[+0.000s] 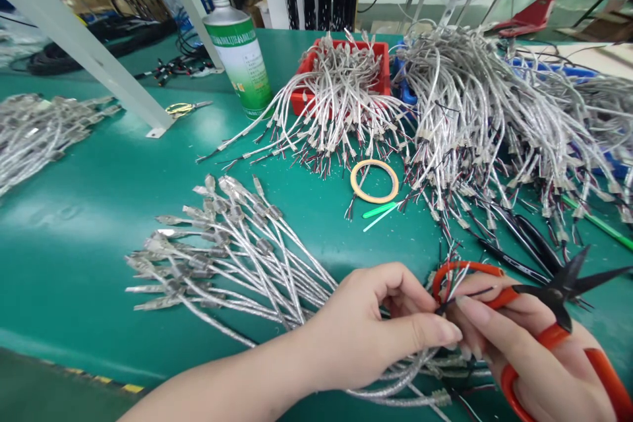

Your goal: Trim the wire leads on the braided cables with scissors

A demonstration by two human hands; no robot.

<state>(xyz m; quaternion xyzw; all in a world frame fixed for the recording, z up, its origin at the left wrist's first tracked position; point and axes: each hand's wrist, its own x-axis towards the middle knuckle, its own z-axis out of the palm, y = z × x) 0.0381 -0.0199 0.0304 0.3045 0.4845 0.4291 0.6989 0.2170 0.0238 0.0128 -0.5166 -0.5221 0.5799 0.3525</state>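
My left hand (370, 330) is closed in a pinch on the stripped end of a cable, where thin coloured wires fan out. My right hand (539, 349) meets it there, thumb and finger pinching at the same dark wire end. Hooked in that right hand are orange-handled scissors (561, 297), their dark blades apart and pointing right, away from the wires. Beneath both hands lies a bundle of silvery braided cables (247, 257), with clear plugs towards the left. The fingertips partly hide the held wire.
Behind the hands stand a red bin (386, 69) and a large cable heap (459, 99). A tape roll (353, 181), green tool (380, 210) and black-handled pliers (537, 244) lie nearer. A green-and-white can (240, 59) stands beside a white metal post (99, 39). More cables (39, 132) lie left.
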